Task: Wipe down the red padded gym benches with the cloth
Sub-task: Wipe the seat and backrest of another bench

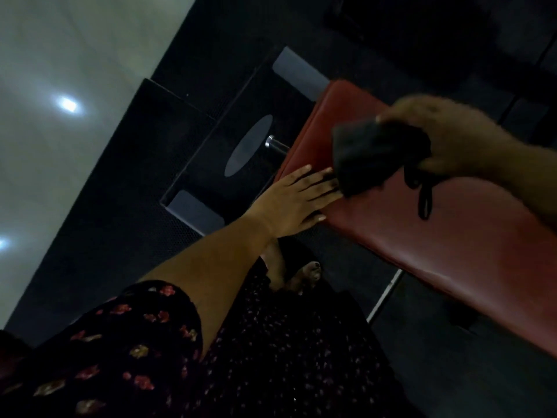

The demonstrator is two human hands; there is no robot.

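Observation:
A red padded bench (422, 236) runs from the upper middle to the lower right of the tilted head view. My left hand (298, 200) lies flat with straight fingers on the bench's near edge. My right hand (446, 137) hovers above the pad and grips a dark bunched cloth (373, 158), which hangs down and covers my left fingertips. A thin dark loop (423, 200) dangles from the same hand over the pad.
The bench's black metal base (211, 164) with grey end caps and a chrome peg (274, 144) lies left of the pad. Dark rubber flooring meets pale glossy tiles (60, 86) at the left. My sandalled foot (301, 273) stands beside the bench.

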